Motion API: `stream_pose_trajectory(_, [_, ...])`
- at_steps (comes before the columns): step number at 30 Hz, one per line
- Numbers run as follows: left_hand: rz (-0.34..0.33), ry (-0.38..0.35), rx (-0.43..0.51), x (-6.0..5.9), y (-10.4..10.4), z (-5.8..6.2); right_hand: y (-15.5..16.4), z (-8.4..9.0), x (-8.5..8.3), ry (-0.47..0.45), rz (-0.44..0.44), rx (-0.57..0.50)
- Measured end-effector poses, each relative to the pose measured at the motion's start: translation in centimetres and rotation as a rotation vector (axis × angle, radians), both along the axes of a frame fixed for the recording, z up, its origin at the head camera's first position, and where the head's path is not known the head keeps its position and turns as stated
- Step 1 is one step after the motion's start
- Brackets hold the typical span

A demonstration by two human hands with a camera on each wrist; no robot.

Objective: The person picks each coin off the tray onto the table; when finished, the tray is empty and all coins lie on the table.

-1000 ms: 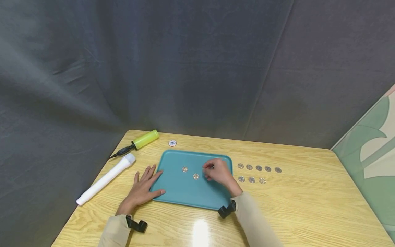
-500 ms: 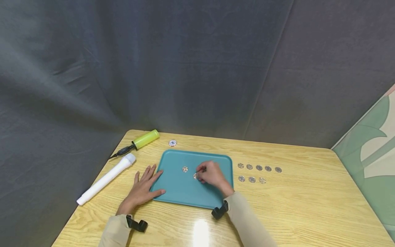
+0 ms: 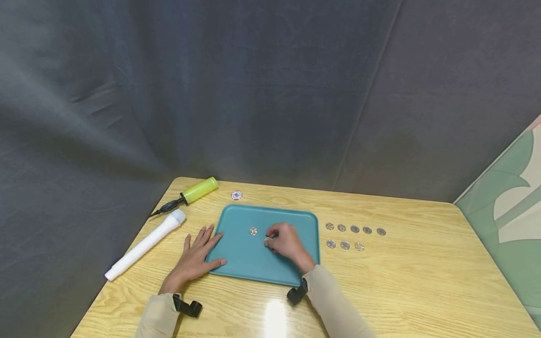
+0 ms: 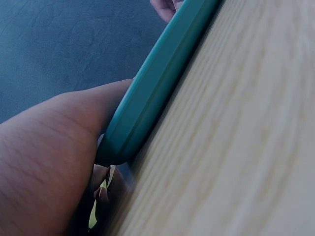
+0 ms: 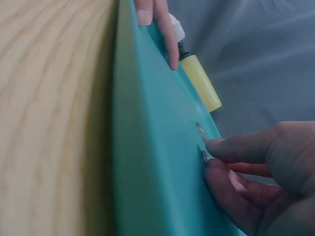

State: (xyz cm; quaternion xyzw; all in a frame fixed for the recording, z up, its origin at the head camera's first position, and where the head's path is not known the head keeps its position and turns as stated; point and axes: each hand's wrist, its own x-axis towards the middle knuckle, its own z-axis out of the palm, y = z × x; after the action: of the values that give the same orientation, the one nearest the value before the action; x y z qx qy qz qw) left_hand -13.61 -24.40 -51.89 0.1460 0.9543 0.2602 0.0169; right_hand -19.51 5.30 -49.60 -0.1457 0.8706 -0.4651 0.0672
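Observation:
A teal tray [image 3: 249, 260] lies on the wooden table [image 3: 414, 281]. One silver coin [image 3: 253, 231] lies on the tray. Just right of it, my right hand [image 3: 286, 242] pinches a coin [image 3: 267, 240] low against the tray floor. In the right wrist view that coin [image 5: 204, 156] sits between thumb and fingertip, with the other coin [image 5: 200, 130] beyond it. My left hand [image 3: 197, 256] lies flat on the table, fingers straight, its thumb against the tray's left edge [image 4: 157, 88]. Several more coins [image 3: 354, 229] lie in two rows right of the tray.
A yellow-green pump [image 3: 198, 190] with a black hose, a white tube [image 3: 143, 245] and a small round chip [image 3: 236, 195] lie at the table's back left. A grey curtain hangs behind. A green patterned panel [image 3: 507, 211] stands at the right.
My right hand has moved left and down across the tray with a coin, to where the second tray coin lay. The left hand has stayed put.

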Motion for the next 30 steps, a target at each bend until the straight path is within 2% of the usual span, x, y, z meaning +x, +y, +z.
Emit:
stream_pose_trajectory(9, [0.006, -0.005, -0.009, -0.13, 0.05, -0.13, -0.83, -0.12, 0.32, 0.156, -0.051, 0.155])
stream_pose_trajectory(13, [0.008, -0.005, -0.017, -0.16, 0.08, -0.14, -0.91, 0.13, 0.51, 0.164, -0.057, 0.177])
stream_pose_trajectory(24, [0.006, -0.004, -0.010, -0.07, -0.01, 0.02, -0.49, 0.42, 0.74, 0.180, 0.018, 0.144])
stream_pose_trajectory(30, [0.008, -0.008, -0.010, -0.11, 0.06, -0.06, -0.58, 0.39, 0.97, 0.176, 0.014, 0.159])
